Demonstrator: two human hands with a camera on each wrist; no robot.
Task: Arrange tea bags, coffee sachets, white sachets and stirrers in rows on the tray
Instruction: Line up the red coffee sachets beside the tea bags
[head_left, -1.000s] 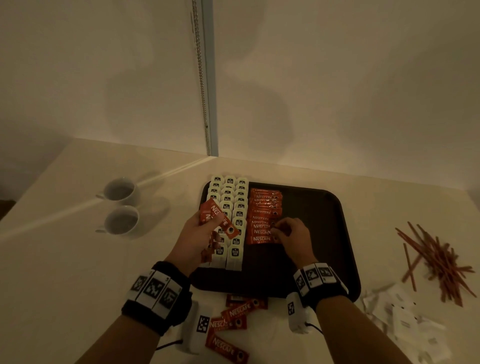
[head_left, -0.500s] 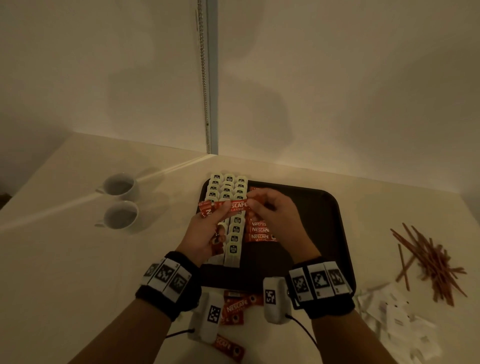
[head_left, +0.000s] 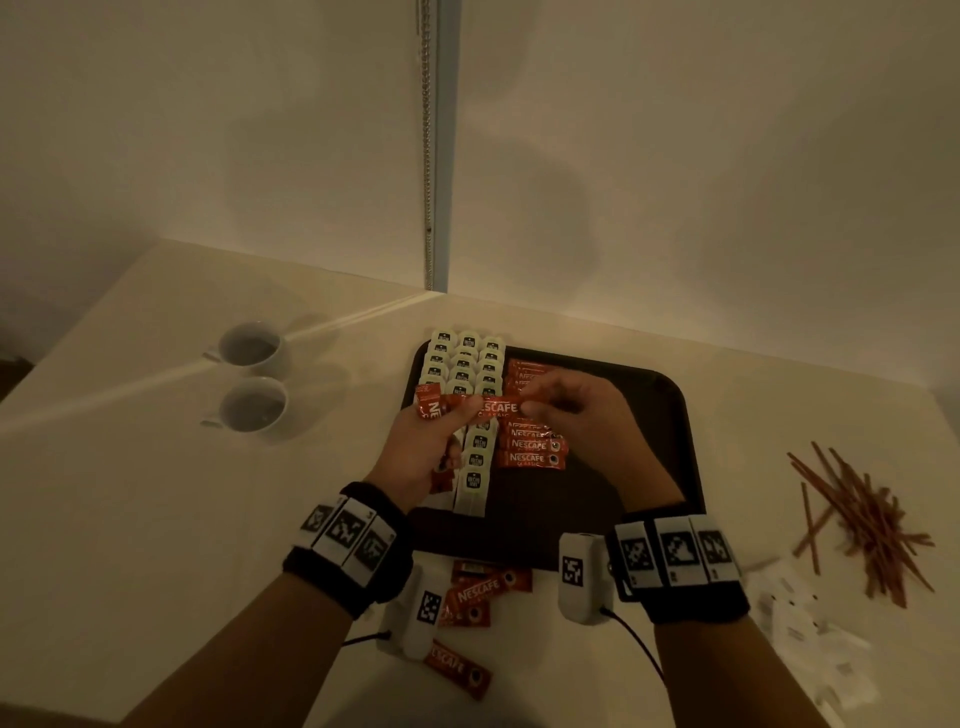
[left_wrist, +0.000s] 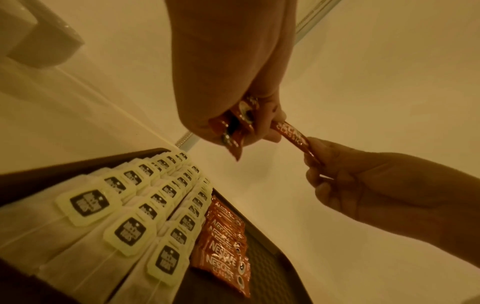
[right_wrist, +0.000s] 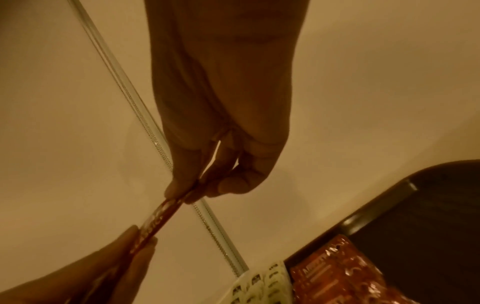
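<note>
Red foil sachet (head_left: 497, 407) pinched between hands.

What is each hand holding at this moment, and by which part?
Both hands hold one coffee sachet: the right hand pinches its right end, the left hand its left end, while also gripping a bunch of sachets.

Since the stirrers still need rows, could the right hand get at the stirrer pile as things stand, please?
Probably not straight away: the right hand is pinching one end of a coffee sachet that the left hand also holds. Otherwise the way looks free; the stirrers lie loose on the table right of the tray.
</note>
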